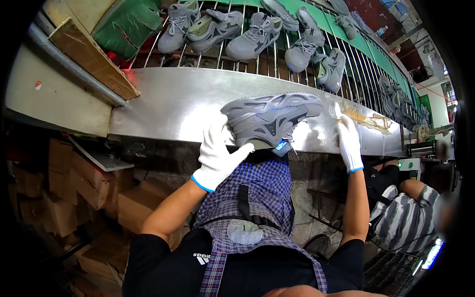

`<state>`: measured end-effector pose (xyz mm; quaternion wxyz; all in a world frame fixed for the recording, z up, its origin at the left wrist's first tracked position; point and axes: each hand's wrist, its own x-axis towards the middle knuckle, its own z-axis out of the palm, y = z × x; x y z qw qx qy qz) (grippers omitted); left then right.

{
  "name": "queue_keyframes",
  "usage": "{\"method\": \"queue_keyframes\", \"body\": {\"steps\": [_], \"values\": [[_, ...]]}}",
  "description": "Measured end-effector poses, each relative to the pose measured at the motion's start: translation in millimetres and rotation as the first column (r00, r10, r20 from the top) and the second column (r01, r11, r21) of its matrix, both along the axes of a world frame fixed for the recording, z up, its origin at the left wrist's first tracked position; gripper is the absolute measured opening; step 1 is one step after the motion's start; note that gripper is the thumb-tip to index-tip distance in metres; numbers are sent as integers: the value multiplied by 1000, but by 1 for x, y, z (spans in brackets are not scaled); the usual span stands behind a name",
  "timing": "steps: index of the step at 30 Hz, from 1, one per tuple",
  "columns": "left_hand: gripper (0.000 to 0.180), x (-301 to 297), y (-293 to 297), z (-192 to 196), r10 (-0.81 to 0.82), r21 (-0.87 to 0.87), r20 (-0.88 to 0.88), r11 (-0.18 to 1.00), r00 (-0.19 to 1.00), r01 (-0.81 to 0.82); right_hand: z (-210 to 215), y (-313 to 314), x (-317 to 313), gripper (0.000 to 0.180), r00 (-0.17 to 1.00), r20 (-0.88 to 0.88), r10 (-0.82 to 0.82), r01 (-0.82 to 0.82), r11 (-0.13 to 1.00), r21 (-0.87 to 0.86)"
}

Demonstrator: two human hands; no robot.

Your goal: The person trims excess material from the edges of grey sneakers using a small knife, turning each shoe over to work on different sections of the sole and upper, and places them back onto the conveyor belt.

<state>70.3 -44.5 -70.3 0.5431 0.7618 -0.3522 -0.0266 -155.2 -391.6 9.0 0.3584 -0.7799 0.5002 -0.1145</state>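
Note:
A grey sneaker [272, 121] is tipped over with its sole up, above the front edge of the metal ledge. My left hand [217, 148], in a white glove with a blue cuff, grips it around the heel, thumb below near the collar. Its laces and a small blue tag hang beneath. To the right, my gloved right hand [349, 141] is apart from the sneaker, over the ledge beside a yellowish stain [368, 119]. One fingertip there points away from me; the other fingers are partly hidden, and I make out nothing held.
Beyond the shiny metal ledge [163, 101], several grey sneakers [255, 37] rest on a rack of metal rods [349, 69]. A wooden board [91, 57] and pipe border the left end. Cardboard boxes [141, 205] are stacked lower left. Another person [408, 215] sits at the right.

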Motion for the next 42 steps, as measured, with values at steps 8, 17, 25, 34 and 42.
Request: {"method": "queue_keyframes", "body": {"steps": [8, 17, 25, 34, 42], "values": [[151, 48, -22, 4, -174, 69, 87, 983, 981, 168, 94, 171, 86, 50, 609, -355, 709, -787, 484, -382], [151, 53, -32, 3, -149, 74, 80, 987, 986, 143, 58, 166, 143, 42, 697, -123, 707, -717, 686, -124], [153, 84, -29, 7, -227, 146, 60, 965, 972, 216, 48, 178, 153, 44, 746, 15, 665, -665, 747, -24], [146, 89, -35, 14, -276, 174, 29, 948, 961, 267, 47, 172, 153, 45, 732, -23, 681, -681, 728, -78], [134, 88, -35, 25, -293, 234, 82, 935, 953, 267, 106, 174, 103, 51, 632, -330, 702, -770, 618, -159]]}}
